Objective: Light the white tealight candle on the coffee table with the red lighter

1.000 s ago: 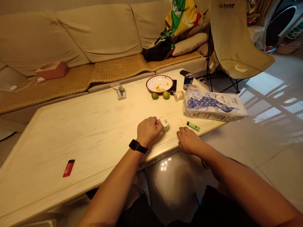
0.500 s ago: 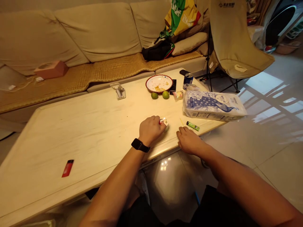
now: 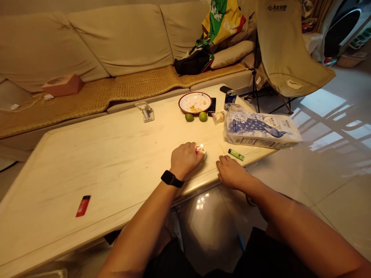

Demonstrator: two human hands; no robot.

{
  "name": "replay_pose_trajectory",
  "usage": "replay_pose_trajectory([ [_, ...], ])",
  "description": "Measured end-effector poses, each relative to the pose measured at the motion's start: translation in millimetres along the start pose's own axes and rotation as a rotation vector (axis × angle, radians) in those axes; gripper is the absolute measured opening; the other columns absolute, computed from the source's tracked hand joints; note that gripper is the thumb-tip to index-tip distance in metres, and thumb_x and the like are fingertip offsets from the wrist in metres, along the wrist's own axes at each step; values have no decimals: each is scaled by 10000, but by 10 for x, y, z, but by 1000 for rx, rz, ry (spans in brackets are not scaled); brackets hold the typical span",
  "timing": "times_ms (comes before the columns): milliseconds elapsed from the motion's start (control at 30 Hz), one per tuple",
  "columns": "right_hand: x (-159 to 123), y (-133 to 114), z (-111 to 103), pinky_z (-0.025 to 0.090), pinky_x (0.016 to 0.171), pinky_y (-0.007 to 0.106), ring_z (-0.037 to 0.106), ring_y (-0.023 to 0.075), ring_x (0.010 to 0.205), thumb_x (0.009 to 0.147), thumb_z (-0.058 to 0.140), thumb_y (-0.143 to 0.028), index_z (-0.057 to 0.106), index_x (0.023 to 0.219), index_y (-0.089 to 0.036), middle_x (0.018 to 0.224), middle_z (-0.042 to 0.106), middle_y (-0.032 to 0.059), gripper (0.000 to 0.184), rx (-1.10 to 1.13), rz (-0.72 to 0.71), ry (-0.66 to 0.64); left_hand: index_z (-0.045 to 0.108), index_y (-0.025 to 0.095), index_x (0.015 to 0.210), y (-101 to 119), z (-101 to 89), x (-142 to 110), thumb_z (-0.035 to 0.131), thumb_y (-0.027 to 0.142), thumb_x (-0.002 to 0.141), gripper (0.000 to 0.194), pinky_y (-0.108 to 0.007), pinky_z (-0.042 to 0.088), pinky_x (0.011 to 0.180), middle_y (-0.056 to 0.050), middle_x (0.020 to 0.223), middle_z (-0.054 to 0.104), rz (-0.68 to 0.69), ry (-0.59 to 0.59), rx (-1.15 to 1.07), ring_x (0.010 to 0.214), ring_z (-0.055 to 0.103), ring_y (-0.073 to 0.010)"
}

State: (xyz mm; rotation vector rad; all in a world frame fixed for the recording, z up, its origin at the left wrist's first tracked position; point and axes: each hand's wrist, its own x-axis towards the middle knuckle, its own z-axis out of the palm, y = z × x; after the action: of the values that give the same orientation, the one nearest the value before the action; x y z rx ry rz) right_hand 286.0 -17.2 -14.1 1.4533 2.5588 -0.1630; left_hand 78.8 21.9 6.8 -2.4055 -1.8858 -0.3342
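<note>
My left hand (image 3: 185,158), with a black watch on its wrist, is wrapped round a lighter (image 3: 198,149) just above the table. Only the lighter's red and metal top shows past my fingers. A small bright flame (image 3: 202,146) burns at it. Something whitish lies right beside the flame, too small to make out. My right hand (image 3: 232,172) rests on the table's near edge, fingers laid on the surface and holding nothing visible. Just beyond it are a green lighter (image 3: 236,154) and a thin yellow stick (image 3: 222,149). A red lighter (image 3: 83,206) lies far left.
On the wooden table (image 3: 116,154) stand a plate with scraps (image 3: 194,101), two green limes (image 3: 203,116), a blue can (image 3: 230,97), a wrapped tissue pack (image 3: 262,129) and a white folding stand (image 3: 145,112). Behind are a sofa (image 3: 121,42) and a folding chair (image 3: 290,50).
The flame at the lighter in my left hand looks larger and brighter, and lights up the fingertips. Both hands have stayed nearly in place.
</note>
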Motion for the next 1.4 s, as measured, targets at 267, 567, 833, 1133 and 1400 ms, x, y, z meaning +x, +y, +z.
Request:
replay_pose_trajectory([
  [267,-9,-18,-47,406,1001,415,469,339,1219,927,551,-289,598,1246,-91,1306,557,236,379,4,8,-27,602,209,842,-144,-43,-100,458,469,952,317,-332,353,653,-75,850,686,-102,48,-126,788,606,-222],
  [567,7,-20,-8,418,990,415,475,341,1202,905,565,-283,615,1217,-80,1274,569,230,376,5,13,8,500,234,765,-289,-50,-182,408,469,973,327,-302,335,617,-17,718,609,-275,93,-398,684,547,-181],
  [833,26,-20,-32,422,973,418,474,346,1190,899,569,-277,619,1211,-84,1264,567,234,370,16,8,-17,451,242,743,-342,-37,-168,395,466,980,331,-299,331,609,16,649,513,-287,109,-550,632,483,-164],
  [1133,23,-13,-28,418,970,414,475,344,1193,899,574,-269,615,1205,-85,1253,568,233,359,14,2,-17,461,242,733,-346,-68,-174,409,460,970,326,-304,329,600,8,654,545,-292,84,-494,635,497,-169],
  [1400,21,-14,-13,420,976,414,479,339,1193,901,565,-263,618,1205,-81,1266,567,231,358,20,4,1,444,242,730,-346,-66,-168,407,453,969,321,-306,314,596,4,669,547,-281,82,-478,640,497,-170],
])
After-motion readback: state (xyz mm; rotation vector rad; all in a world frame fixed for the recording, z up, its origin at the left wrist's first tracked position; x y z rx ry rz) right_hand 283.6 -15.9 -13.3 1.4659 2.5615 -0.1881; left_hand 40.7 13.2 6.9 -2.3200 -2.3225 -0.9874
